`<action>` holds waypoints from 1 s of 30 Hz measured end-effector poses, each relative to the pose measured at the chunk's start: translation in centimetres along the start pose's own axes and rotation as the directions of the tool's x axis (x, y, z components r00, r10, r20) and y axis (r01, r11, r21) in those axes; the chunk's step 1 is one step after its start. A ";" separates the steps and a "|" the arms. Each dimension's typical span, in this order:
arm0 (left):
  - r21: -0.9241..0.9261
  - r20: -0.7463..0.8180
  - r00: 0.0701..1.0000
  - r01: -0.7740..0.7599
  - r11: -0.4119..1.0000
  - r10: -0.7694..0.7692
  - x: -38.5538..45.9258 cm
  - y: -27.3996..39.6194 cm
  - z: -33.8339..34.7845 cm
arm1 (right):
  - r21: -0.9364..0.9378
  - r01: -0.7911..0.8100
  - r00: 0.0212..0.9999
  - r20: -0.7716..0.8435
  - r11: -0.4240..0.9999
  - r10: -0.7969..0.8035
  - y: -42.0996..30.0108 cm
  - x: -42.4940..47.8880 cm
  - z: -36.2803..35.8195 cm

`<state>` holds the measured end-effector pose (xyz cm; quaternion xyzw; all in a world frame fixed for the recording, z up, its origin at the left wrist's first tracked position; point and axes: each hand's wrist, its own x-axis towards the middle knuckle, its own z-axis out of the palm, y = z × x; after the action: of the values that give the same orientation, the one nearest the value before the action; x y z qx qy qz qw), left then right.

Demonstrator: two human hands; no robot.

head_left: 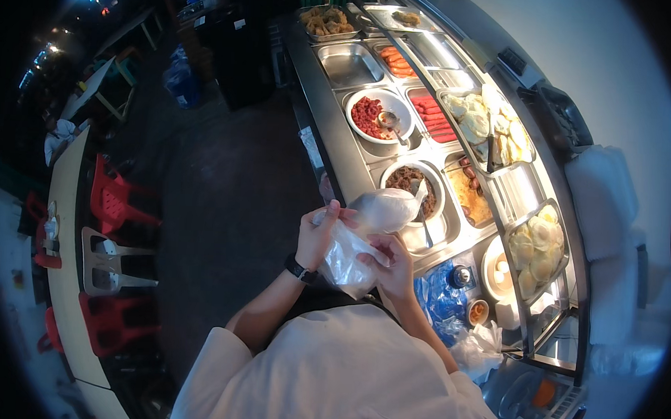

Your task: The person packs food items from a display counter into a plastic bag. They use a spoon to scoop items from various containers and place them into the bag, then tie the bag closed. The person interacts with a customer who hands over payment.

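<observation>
A thin clear plastic bag (pixel 347 260) hangs between my hands in front of my waist. My left hand (pixel 323 234), with a dark watch on its wrist, pinches the bag's upper left part. My right hand (pixel 392 262) grips its right side between thumb and fingers. Just beyond my fingers is a filled, knotted-looking whitish plastic bag (pixel 383 209); whether a hand supports it is hard to tell. It partly covers the near edge of a white bowl of dark minced food (pixel 407 182) with a spoon in it.
The steel counter (pixel 346 159) holds a bowl of red meat (pixel 367 118), a tray of red sausages (pixel 432 115) and an orange-sausage tray (pixel 398 60). Fried eggs (pixel 539 246) lie on the glass shelf. Blue plastic bags (pixel 441 295) are at right. Red chairs (pixel 114 200) line a table (pixel 66 198); a person sits beyond.
</observation>
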<state>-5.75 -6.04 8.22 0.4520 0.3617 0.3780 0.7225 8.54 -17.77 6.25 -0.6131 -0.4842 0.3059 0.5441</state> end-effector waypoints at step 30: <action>-0.658 0.363 0.884 0.466 0.592 -0.293 0.5 0.6 1.1 | 0.931 -0.057 0.998 0.053 0.361 0.020 -1.1 3.1 -8.4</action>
<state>-4.65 -5.81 9.03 0.0765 0.1882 0.2744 0.9399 16.96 -18.05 9.65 -0.2044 -0.2212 0.5485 0.7800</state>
